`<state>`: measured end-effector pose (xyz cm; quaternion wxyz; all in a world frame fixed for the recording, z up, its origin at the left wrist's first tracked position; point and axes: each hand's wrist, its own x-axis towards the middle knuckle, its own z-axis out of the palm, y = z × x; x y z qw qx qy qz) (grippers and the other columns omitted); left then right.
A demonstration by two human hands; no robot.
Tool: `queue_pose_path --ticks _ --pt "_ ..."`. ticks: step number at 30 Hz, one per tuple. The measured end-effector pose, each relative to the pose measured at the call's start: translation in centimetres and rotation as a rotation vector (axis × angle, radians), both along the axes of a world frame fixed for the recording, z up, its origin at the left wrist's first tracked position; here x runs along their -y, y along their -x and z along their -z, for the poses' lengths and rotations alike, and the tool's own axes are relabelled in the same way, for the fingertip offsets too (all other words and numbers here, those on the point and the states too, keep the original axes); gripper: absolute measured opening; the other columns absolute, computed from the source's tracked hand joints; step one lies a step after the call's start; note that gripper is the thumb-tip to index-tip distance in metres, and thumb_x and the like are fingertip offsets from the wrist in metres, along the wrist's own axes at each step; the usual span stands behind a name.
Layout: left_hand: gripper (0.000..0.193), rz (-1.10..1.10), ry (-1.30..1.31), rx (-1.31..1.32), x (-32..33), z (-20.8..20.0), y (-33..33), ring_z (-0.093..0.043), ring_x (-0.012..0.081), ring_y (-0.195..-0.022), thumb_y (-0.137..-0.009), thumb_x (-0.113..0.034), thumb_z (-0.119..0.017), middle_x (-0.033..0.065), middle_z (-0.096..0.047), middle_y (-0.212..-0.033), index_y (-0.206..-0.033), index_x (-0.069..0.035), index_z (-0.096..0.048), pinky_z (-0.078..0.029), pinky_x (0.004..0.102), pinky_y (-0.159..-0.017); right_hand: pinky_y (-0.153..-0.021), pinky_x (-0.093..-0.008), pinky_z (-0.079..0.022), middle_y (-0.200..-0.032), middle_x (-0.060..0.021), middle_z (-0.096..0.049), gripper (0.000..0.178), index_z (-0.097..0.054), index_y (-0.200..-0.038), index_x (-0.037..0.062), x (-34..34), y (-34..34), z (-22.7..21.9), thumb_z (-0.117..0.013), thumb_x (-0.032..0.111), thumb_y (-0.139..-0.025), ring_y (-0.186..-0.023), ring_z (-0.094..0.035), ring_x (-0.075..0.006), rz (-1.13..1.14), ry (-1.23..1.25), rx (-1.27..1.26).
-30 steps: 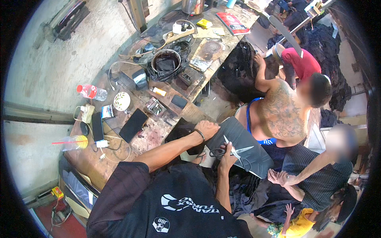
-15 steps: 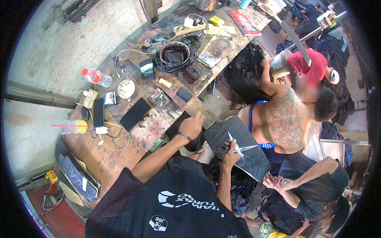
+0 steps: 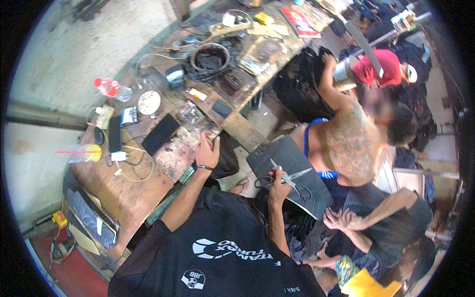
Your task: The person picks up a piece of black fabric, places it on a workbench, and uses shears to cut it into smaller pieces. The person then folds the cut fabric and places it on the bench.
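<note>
- My right hand (image 3: 281,187): fingers clamped on the scissors (image 3: 300,174), whose blades stand spread.
- The scissors: in front of a black sheet (image 3: 292,157), beside my left forearm's far side; contact with the sheet is not discernible.
- My left hand (image 3: 207,154): at the edge of the table (image 3: 123,190); blur makes it hard to judge, and I cannot tell whether its fingers are together or gripping something.
- A co-worker's hands (image 3: 346,220): near the sheet's lower corner.
- On the table: a black phone (image 3: 161,134), left of my left hand.
</note>
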<state>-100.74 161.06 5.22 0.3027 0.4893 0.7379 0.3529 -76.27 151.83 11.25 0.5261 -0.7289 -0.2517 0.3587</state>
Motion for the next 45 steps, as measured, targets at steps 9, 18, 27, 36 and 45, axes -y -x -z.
queue_pose_path --ticks 9,18,27,36,45 --pt "0.039 0.706 0.007 0.065 0.6 -0.6 -5.4 -0.07 0.0371 -0.073 -0.099 -0.037 -0.073 0.0135 -0.066 -0.073 -0.122 -0.009 -0.059 -0.053 0.0483 -0.066 -0.068 -0.0396 -0.054 -0.076 -0.0121 -0.076 0.041 -0.079 -0.09 -0.002 -3.6 -0.2 3.0 -0.066 0.035 -0.103 -0.069 -0.071 -0.0249 -0.316 0.22 0.485" --pt "0.039 0.716 -0.053 -0.001 -0.8 -0.5 -6.5 -0.072 0.041 -0.081 -0.099 -0.038 -0.072 0.0165 -0.072 -0.088 -0.124 -0.01 -0.062 -0.056 0.051 -0.068 -0.088 -0.052 -0.056 -0.094 -0.0332 -0.074 0.046 -0.076 -0.096 -0.0092 -7.4 0.7 1.2 -0.068 0.036 -0.095 -0.094 -0.074 -0.0494 -0.325 0.416 0.564" --pt "0.019 0.729 -0.283 -0.032 -1.5 0.4 -7.7 -0.073 0.0351 -0.074 -0.099 -0.032 -0.072 0.009 -0.065 -0.099 -0.11 -0.016 -0.072 -0.059 0.0456 -0.061 -0.091 -0.0499 -0.059 -0.099 -0.0384 -0.074 0.06 -0.069 -0.093 -0.0214 -12.0 -1.3 2.9 -0.068 0.039 -0.09 -0.098 -0.077 -0.0466 -0.319 0.697 0.377" --pt "0.017 0.851 -0.302 0.01 -2.6 1.2 -7.3 -0.073 0.0328 -0.073 -0.098 -0.029 -0.073 0.0058 -0.065 -0.096 -0.107 -0.014 -0.07 -0.059 0.045 -0.062 -0.077 -0.0478 -0.061 -0.092 -0.0309 -0.073 0.052 -0.068 -0.097 -0.0207 -8.9 -1.5 3.7 -0.069 0.031 -0.092 -0.085 -0.075 -0.0396 -0.04 0.615 -0.059" --pt "0.051 0.905 -0.038 0.107 -4.4 0.0 -5.2 -0.073 0.0387 -0.085 -0.087 -0.037 -0.085 0.01 -0.07 -0.1 -0.122 -0.011 -0.061 -0.058 0.0482 -0.07 -0.077 -0.0484 -0.06 -0.09 -0.0298 -0.074 0.051 -0.071 -0.09 -0.0158 -9.7 -0.2 3.1 -0.071 0.035 -0.091 -0.089 -0.076 -0.0396 -0.205 0.738 0.43"
